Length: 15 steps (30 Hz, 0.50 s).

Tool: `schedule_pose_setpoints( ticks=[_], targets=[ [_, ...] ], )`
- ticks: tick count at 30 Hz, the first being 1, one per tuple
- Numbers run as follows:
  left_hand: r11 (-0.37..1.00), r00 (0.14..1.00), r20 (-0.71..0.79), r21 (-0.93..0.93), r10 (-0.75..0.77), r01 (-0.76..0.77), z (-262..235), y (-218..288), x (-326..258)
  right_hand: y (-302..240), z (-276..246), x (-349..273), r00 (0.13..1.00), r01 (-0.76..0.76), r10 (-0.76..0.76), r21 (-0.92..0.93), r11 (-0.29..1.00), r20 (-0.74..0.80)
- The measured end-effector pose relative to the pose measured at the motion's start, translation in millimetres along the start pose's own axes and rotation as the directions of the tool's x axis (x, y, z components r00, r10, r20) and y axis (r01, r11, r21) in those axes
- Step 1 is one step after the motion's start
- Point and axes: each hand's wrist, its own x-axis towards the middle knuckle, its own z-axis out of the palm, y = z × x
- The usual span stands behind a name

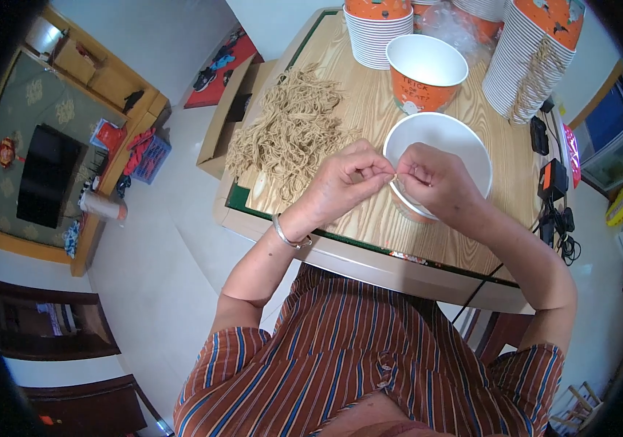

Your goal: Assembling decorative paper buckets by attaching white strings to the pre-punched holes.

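Observation:
Above the near left rim of a paper bucket [471, 146], white inside and orange outside, both hands meet fingertip to fingertip. My left hand [346, 176], with a bracelet on its wrist, is closed in a pinch. Also pinched closed is my right hand [441, 182], which covers part of the bucket's rim and wall. A short tan bit of twine shows between the fingertips; most of it is hidden by the fingers. Left of the hands lies a loose, tangled pile of tan twine [289, 124] on the wood-grain table [355, 226].
Behind stands another orange bucket [428, 69]. Tall nested bucket stacks [379, 38] line the far edge; the right stack [522, 62] has tan twine hanging along it. Clear plastic wrap [450, 29] lies between them. A black adapter [552, 178] and cables sit at the right edge.

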Motion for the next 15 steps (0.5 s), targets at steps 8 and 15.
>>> schedule_pose_setpoints(
  ticks=[8, 15],
  targets=[
    [0.999, 1.000, 0.001, 0.018, 0.027, -0.027, 0.2, 2.1, 2.2, -2.5, -1.5, 0.0, 0.998, -0.056, 0.055, 0.022, 0.998, 0.032],
    [0.972, 0.976, -0.077, 0.135, 0.205, -0.194, 7.6, -5.1, -0.3, 6.3, -2.4, -0.9, 0.986, -0.141, 0.133, 0.086, 0.986, 0.099]
  ],
)
